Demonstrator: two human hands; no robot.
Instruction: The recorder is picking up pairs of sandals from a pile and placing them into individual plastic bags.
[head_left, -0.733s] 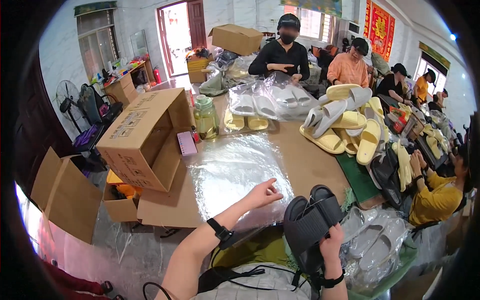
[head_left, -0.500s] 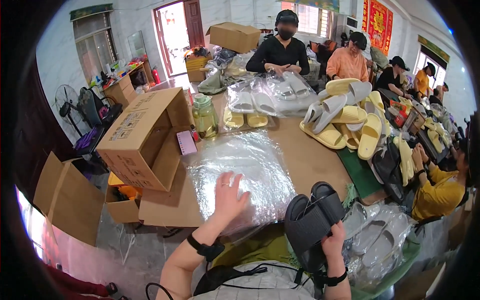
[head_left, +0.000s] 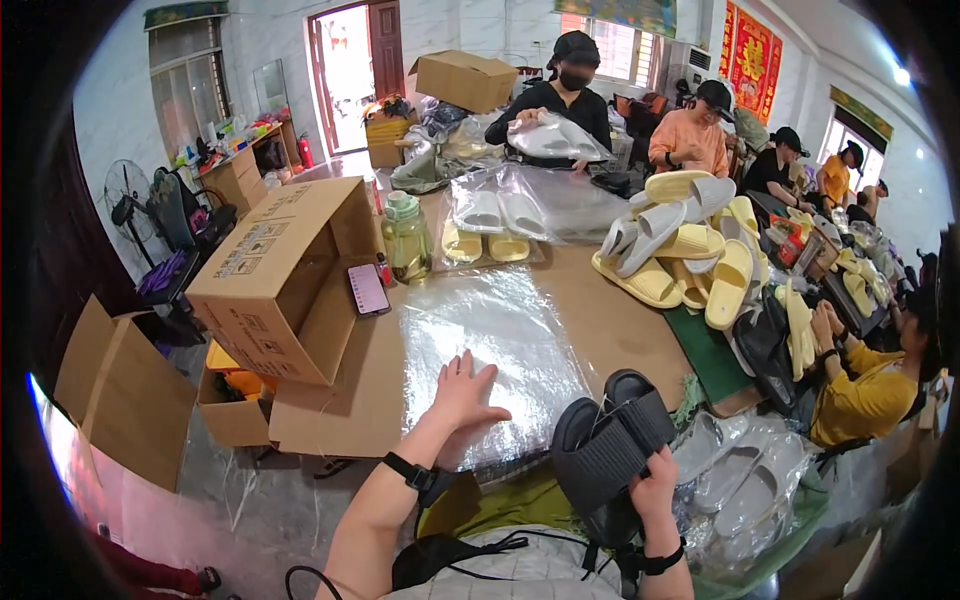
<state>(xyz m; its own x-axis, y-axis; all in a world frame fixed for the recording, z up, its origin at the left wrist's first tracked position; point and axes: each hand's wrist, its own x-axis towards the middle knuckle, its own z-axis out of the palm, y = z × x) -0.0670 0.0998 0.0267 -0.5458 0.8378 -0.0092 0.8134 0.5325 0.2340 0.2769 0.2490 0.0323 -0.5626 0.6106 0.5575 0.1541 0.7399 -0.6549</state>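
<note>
My left hand (head_left: 464, 395) lies with spread fingers on a stack of clear plastic bags (head_left: 490, 330) at the table's near edge. A pair of black slide sandals (head_left: 612, 440), ribbed across the straps, is gripped in my right hand (head_left: 655, 487) at the right of the bags. The slides are held together, tilted, just off the table edge. Bagged grey slippers (head_left: 735, 475) lie beside my right forearm. Farther right on the table rises a pile of loose yellow and grey slippers (head_left: 690, 240).
An open cardboard box (head_left: 270, 280) stands on the left, near a phone (head_left: 368, 289) and a green-tinted bottle (head_left: 406, 238). Bagged slippers (head_left: 495, 222) lie at the far side. Across the table a co-worker (head_left: 560, 100) holds a bagged pair; other people sit or stand to the right.
My left hand stays on the bags, its fingers now spread wider. The black slides have shifted slightly left and down in view. The co-worker opposite has lifted a bagged pair of slippers.
</note>
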